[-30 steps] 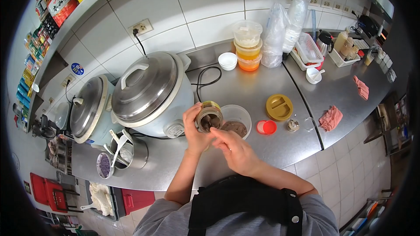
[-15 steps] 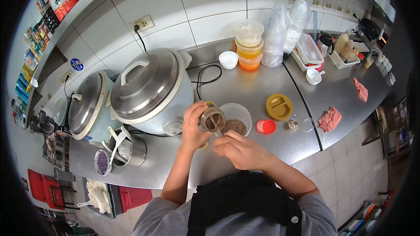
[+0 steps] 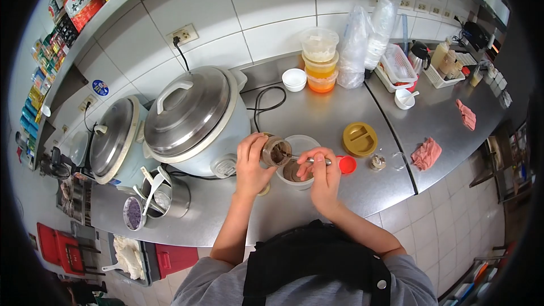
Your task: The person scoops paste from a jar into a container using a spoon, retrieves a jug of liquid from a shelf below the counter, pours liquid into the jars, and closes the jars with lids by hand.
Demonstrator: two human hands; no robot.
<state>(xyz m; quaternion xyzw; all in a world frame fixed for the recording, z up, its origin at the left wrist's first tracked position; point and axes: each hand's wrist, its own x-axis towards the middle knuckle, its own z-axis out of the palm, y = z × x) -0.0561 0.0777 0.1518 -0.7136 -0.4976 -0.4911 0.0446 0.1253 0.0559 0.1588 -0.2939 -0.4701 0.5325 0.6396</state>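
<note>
My left hand (image 3: 251, 164) is wrapped around a clear jar (image 3: 276, 151) with brown contents, tilted with its mouth to the right. In my right hand (image 3: 323, 175) is a metal-handled spoon (image 3: 318, 160), its far end reaching into the jar's mouth. Just behind and below both hands sits a clear plastic tub (image 3: 306, 143) with a brown substance in it, partly covered by my right hand. A red lid (image 3: 347, 165) lies beside my right hand, and a round mustard-yellow lid (image 3: 360, 139) rests farther right.
Two large rice cookers (image 3: 192, 119) stand at the left, near a metal pot (image 3: 180, 195) of utensils and a tub of purple food (image 3: 134, 213). Stacked tubs (image 3: 321, 62) stand by the wall. Pink cloths (image 3: 426, 153) lie to the right.
My right hand has turned and moved right, so the spoon now points leftward into the jar with its handle showing. The jar is tilted farther to the right.
</note>
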